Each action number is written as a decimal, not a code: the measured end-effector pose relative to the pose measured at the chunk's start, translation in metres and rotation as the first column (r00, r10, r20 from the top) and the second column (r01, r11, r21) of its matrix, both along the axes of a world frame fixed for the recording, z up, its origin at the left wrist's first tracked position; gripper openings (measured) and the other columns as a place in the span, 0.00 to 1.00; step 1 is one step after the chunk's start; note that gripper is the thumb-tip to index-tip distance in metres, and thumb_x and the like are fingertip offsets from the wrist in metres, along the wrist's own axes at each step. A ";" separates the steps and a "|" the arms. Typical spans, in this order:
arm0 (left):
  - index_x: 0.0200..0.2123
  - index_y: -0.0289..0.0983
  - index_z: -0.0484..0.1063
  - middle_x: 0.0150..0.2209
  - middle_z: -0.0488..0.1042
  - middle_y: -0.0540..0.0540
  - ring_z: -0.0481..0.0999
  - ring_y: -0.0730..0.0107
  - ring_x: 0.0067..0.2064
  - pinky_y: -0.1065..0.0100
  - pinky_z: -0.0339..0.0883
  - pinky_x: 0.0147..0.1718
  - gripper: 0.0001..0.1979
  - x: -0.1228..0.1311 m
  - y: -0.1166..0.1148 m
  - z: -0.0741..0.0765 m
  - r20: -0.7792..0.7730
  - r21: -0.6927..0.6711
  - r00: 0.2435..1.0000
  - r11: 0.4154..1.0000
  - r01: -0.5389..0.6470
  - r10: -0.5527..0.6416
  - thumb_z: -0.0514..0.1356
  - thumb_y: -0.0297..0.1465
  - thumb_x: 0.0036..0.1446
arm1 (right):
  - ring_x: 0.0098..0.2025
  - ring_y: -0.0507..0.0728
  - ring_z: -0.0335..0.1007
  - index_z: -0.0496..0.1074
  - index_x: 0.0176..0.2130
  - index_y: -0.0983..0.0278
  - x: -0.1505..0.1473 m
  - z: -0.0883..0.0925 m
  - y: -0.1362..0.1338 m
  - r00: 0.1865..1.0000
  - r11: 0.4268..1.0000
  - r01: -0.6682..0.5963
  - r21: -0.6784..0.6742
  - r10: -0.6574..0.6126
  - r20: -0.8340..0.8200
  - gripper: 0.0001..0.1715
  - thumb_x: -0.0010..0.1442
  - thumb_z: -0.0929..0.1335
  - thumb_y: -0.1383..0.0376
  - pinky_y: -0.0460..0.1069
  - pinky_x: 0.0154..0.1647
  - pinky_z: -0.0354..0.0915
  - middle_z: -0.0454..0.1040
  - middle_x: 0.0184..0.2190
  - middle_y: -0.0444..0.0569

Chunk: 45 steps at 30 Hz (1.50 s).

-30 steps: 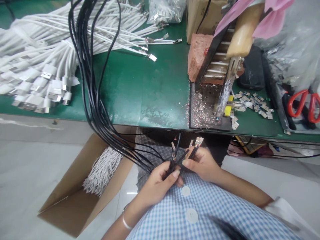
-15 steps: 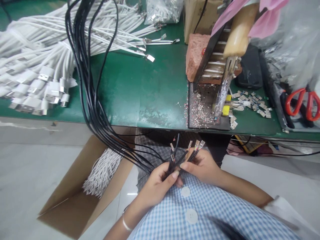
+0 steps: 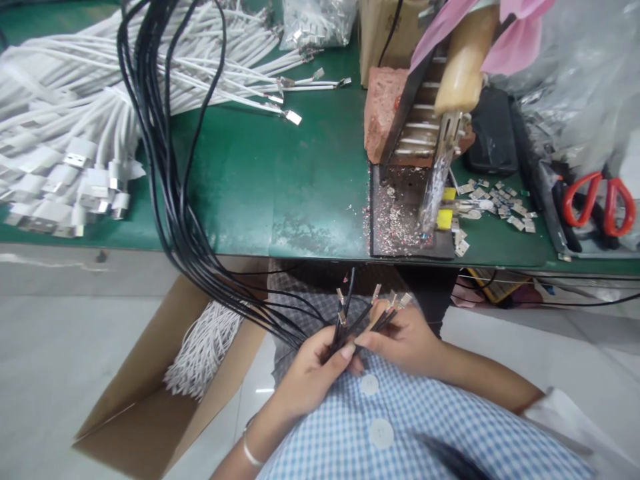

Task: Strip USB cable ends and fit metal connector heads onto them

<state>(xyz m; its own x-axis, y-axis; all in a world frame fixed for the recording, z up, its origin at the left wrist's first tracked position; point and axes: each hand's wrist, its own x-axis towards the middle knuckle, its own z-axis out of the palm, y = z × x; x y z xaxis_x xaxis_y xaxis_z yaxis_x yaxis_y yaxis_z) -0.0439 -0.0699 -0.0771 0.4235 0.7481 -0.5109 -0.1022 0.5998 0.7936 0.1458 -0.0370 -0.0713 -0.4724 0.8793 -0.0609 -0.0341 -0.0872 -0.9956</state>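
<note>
Over my lap, just below the table edge, my left hand (image 3: 320, 363) is closed round the ends of several black cables (image 3: 173, 200). The cables hang down from the tabletop in a long loose bundle. Small metal connectors (image 3: 342, 315) tip several of the ends, pointing up and fanned apart; one end seems to have no connector. Close against it on the right, my right hand (image 3: 403, 333) pinches a few of the same cable ends between thumb and fingers. The connectors there (image 3: 404, 301) stick out above the fingertips.
Bundled white USB cables (image 3: 80, 153) cover the table's left side. A wooden-handled soldering iron (image 3: 457, 73) leans at a brick (image 3: 385, 113), near loose connectors (image 3: 500, 200) and red-handled scissors (image 3: 600, 203). On the floor, a cardboard box (image 3: 130, 413) holds white cables (image 3: 205, 353).
The view has shifted slightly, so the table things sit a little further left. The connector ends in my right hand have spread slightly apart. Both hands keep their hold.
</note>
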 end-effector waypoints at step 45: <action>0.37 0.37 0.72 0.26 0.68 0.53 0.65 0.77 0.26 0.78 0.61 0.25 0.07 0.000 0.012 0.016 0.116 0.266 0.993 0.963 -0.052 0.022 0.66 0.31 0.58 | 0.24 0.50 0.63 0.70 0.31 0.62 0.012 0.021 0.009 0.981 0.973 0.183 0.140 -0.189 0.029 0.21 0.68 0.66 0.49 0.45 0.24 0.60 0.68 0.24 0.43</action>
